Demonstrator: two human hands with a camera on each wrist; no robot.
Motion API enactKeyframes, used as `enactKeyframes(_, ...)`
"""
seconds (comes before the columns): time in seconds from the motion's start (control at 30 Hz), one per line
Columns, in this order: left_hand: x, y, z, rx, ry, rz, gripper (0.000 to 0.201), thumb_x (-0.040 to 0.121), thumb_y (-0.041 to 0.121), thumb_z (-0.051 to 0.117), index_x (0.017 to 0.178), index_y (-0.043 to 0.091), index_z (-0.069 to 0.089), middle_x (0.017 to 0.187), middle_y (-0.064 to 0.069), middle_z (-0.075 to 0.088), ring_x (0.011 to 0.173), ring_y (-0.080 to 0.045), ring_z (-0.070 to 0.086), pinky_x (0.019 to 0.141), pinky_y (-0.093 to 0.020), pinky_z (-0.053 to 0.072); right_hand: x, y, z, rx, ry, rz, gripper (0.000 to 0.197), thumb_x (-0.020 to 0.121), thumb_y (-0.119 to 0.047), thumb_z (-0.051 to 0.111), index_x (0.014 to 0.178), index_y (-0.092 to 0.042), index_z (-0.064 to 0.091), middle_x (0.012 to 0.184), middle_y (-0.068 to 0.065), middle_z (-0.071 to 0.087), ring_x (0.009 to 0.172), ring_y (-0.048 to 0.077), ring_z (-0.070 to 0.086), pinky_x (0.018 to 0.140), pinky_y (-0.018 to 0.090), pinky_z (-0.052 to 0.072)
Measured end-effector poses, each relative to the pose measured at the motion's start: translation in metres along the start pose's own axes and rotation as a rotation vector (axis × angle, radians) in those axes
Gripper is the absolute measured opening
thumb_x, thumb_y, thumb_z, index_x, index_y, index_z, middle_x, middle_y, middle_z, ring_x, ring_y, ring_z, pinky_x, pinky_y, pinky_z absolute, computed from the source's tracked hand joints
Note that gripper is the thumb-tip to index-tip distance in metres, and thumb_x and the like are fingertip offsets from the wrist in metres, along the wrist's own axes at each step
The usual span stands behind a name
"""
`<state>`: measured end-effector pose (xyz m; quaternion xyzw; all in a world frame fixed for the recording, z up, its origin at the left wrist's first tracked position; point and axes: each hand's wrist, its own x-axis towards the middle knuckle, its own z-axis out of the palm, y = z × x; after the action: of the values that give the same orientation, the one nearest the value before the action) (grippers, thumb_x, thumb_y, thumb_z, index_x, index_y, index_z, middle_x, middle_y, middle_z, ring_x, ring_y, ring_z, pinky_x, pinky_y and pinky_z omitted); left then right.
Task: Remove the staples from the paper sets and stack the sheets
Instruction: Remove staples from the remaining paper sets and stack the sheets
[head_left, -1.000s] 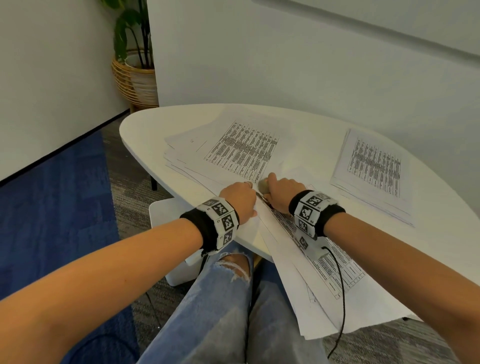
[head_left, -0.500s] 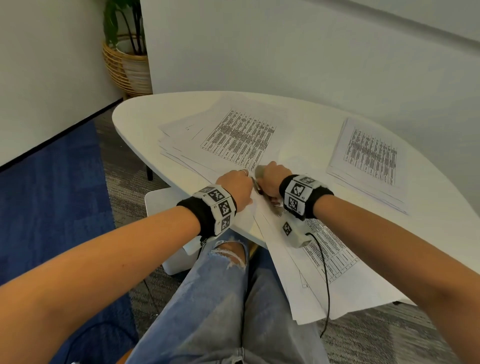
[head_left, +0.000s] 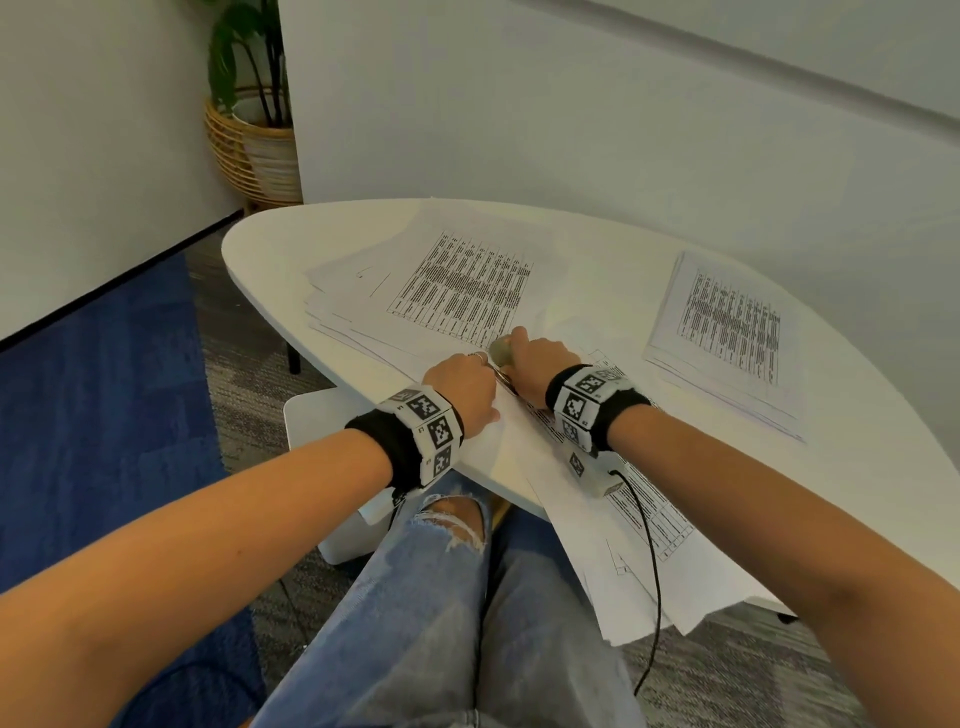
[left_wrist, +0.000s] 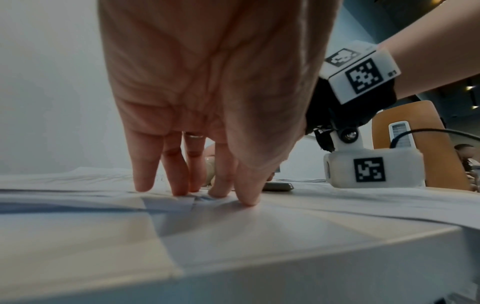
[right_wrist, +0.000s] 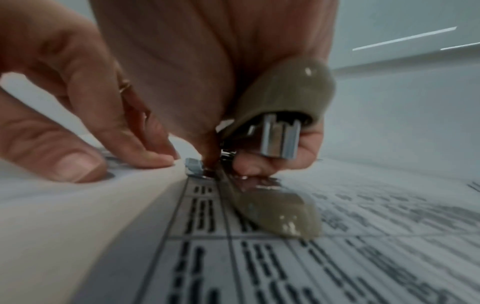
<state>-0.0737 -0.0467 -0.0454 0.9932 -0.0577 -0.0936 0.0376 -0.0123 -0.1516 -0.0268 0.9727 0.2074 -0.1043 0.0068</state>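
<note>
Right hand (head_left: 540, 358) is curled round a grey-green staple remover (right_wrist: 275, 115), gripping it with the thumb below and fingers above; the tool's metal claws point down at the corner of a printed paper set (right_wrist: 337, 257), and its lower grey handle lies flat on the sheet. Just beside it, the left hand (head_left: 462, 384) is spread with fingers nearly straight, fingertips (left_wrist: 244, 197) pressing down on the paper beside the tool, holding nothing. In the right wrist view a small metal piece sits at the paper's edge between the two hands, too blurred to identify. This paper set lies at the near edge of the white table (head_left: 270, 249), its lower part hanging over the edge toward the person's knees. A loose, fanned pile of sheets (head_left: 415, 291) covers the table's left part, and a neater stack (head_left: 727, 332) lies well apart toward the right edge.
</note>
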Motion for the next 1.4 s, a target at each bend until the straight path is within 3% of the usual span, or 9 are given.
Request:
enactKeyframes(0.13,0.0,0.001,0.0,0.002,0.002,-0.01,0.045,0.096,0.04,0.046,0.127,0.008,0.056,0.135,-0.01,0.044,0.121,-0.026,0.045,0.093,-0.036,0.043,0.011,0.006,-0.001,-0.015,-0.089,-0.058,0.034,0.098,-0.025,0.041,0.125,-0.007,0.032,0.098,0.015,0.061,0.072,0.026,0.051,0.062,0.032,0.04)
enactKeyframes(0.27,-0.001,0.002,-0.001,0.009,0.008,-0.008,0.045,0.097,0.04,0.045,0.127,0.009,0.056,0.135,-0.009,0.043,0.12,-0.025,0.045,0.089,-0.035,0.043,0.021,0.011,-0.01,0.01,-0.199,-0.077,0.043,0.098,-0.029,0.043,0.131,-0.004,0.029,0.112,0.017,0.059,0.088,0.029,0.057,0.072,0.033,0.044)
enactKeyframes(0.43,0.0,0.002,-0.001,0.028,-0.005,-0.007,0.043,0.097,0.039,0.045,0.124,0.008,0.057,0.132,-0.01,0.044,0.119,-0.026,0.045,0.09,-0.036,0.044,0.025,0.01,-0.007,0.016,-0.179,-0.076,0.043,0.099,-0.029,0.042,0.13,-0.003,0.03,0.112,0.018,0.06,0.081,0.026,0.052,0.069,0.032,0.042)
enactKeyframes(0.6,-0.001,0.002,-0.002,0.037,0.0,-0.005,0.044,0.097,0.039,0.045,0.126,0.008,0.056,0.136,-0.01,0.042,0.12,-0.026,0.044,0.092,-0.037,0.044,0.026,0.015,-0.008,0.073,-0.178,-0.091,0.041,0.099,-0.031,0.041,0.128,-0.004,0.032,0.116,0.018,0.058,0.087,0.028,0.055,0.073,0.032,0.043)
enactKeyframes(0.83,0.002,-0.001,0.002,0.031,0.004,0.011,0.048,0.097,0.041,0.044,0.128,0.005,0.054,0.133,-0.011,0.043,0.12,-0.028,0.044,0.093,-0.038,0.043,0.017,0.026,-0.004,0.08,-0.116,-0.154,0.04,0.097,-0.024,0.046,0.126,-0.001,0.032,0.107,0.016,0.06,0.078,0.024,0.052,0.066,0.03,0.039)
enactKeyframes(1.0,0.003,-0.002,0.006,0.031,0.003,0.001,0.045,0.097,0.041,0.043,0.122,0.007,0.058,0.129,-0.012,0.048,0.117,-0.027,0.046,0.093,-0.038,0.044,0.023,0.017,0.004,-0.069,-0.031,-0.239,0.035,0.093,-0.012,0.05,0.124,-0.004,0.035,0.108,0.015,0.06,0.079,0.027,0.055,0.067,0.034,0.043)
enactKeyframes(1.17,0.003,0.001,0.002,0.047,0.017,-0.016,0.045,0.095,0.043,0.045,0.119,0.008,0.06,0.127,-0.012,0.051,0.116,-0.027,0.048,0.093,-0.036,0.043,0.027,0.014,0.007,-0.284,0.12,-0.336,0.041,0.095,-0.025,0.048,0.132,-0.015,0.033,0.115,0.007,0.054,0.091,0.029,0.062,0.074,0.04,0.045)
enactKeyframes(1.27,0.001,0.002,0.004,0.026,0.028,-0.025,0.045,0.096,0.043,0.046,0.121,0.008,0.059,0.128,-0.012,0.049,0.116,-0.027,0.048,0.092,-0.036,0.043,0.03,0.013,0.006,-0.151,0.046,-0.298,0.038,0.094,-0.023,0.05,0.128,-0.011,0.036,0.112,0.01,0.057,0.089,0.029,0.061,0.074,0.039,0.049)
enactKeyframes(1.4,-0.001,0.005,0.005,0.014,0.021,-0.035,0.046,0.096,0.041,0.045,0.124,0.005,0.057,0.132,-0.014,0.044,0.117,-0.029,0.046,0.093,-0.038,0.043,0.039,0.012,0.001,0.044,0.011,-0.076,0.032,0.098,-0.024,0.043,0.123,-0.005,0.037,0.104,0.014,0.061,0.079,0.027,0.056,0.066,0.036,0.049)
